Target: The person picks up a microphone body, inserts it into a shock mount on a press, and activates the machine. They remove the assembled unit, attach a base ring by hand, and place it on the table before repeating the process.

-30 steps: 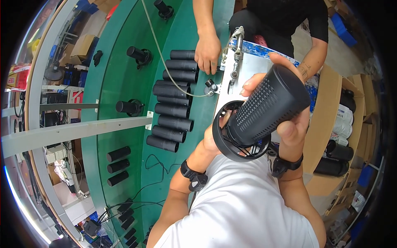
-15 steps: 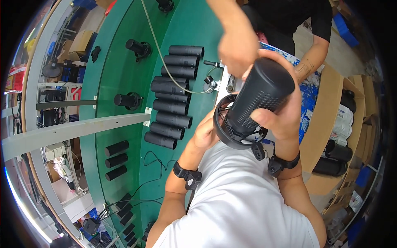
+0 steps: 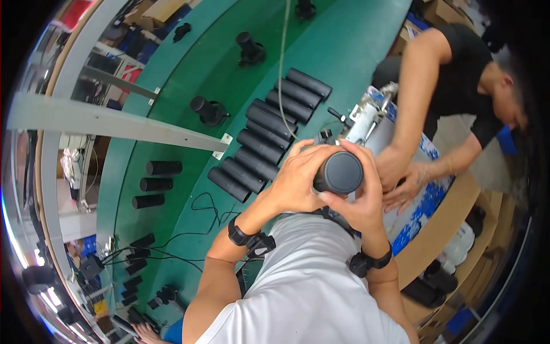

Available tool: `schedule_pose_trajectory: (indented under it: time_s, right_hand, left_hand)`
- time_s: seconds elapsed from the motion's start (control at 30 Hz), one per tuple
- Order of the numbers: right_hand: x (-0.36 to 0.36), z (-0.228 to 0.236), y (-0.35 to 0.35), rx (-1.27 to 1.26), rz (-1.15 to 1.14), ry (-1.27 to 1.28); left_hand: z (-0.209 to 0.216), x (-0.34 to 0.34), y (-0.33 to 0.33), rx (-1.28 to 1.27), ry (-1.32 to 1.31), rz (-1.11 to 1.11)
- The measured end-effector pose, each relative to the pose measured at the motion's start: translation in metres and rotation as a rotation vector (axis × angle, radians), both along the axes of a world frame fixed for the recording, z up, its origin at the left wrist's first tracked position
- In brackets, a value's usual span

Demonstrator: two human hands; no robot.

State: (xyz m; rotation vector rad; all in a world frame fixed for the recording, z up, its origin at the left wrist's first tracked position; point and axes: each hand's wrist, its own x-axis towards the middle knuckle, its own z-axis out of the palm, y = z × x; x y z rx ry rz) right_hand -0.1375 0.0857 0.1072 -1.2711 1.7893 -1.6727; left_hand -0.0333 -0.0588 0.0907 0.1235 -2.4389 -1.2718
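Observation:
A black cylinder (image 3: pixel 342 172) with a flat round end stands almost end-on to view, in front of my chest. My left hand (image 3: pixel 301 179) wraps its left side, thumb and fingers closed against it. On the other side, my right hand (image 3: pixel 365 192) grips it, with the thumb across the near side. The ring frame at its lower end is hidden now by my hands and the cylinder. Close to the right of my right hand are a co-worker's hands (image 3: pixel 401 180), over a blue-and-white worn surface (image 3: pixel 431 192).
Several black tubes (image 3: pixel 266 129) lie in a row on the green bench (image 3: pixel 349 51). Beyond, black cylinders in ring frames (image 3: pixel 209 110) stand on a green strip. A metal clamp fixture (image 3: pixel 364 123), a grey post (image 3: pixel 143 127) and an open cardboard box (image 3: pixel 441 229) are nearby.
The cylinder has moved down and turned so its flat end faces up at me. My left hand has shifted from the ring frame up onto the cylinder. The view has swung round.

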Motion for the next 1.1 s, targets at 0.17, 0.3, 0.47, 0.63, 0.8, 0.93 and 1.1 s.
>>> schedule_pose_trajectory:
  time_s: [0.17, 0.3, 0.47, 0.63, 0.8, 0.93, 1.1]
  right_hand:
    - [-0.008, 0.007, 0.019, 0.181, 0.02, -0.064]
    - [-0.007, 0.003, 0.044, 0.227, 0.095, -0.178]
    - [0.001, -0.008, 0.063, 0.313, -0.036, -0.339]
    - [0.0, -0.006, 0.075, 0.329, -0.002, -0.314]
    - [-0.005, -0.017, 0.083, 0.299, -0.043, -0.341]
    - [-0.007, -0.024, 0.108, 0.236, -0.12, -0.405]
    - [-0.005, -0.017, 0.117, 0.355, -0.057, -0.389]
  left_hand:
    - [-0.011, 0.001, -0.114, 0.153, 0.225, 0.545]
    - [-0.048, -0.018, -0.243, 0.159, 0.356, 0.924]
    - [-0.142, -0.057, -0.301, 0.141, -0.151, 1.256]
    - [-0.158, -0.061, -0.3, 0.03, -0.263, 1.276]
    - [-0.075, -0.015, -0.233, -0.35, 0.262, 1.006]
    - [0.0, 0.073, -0.135, -0.409, 0.445, 1.036]
    - [-0.047, 0.187, -0.218, -0.448, 0.121, 1.686]
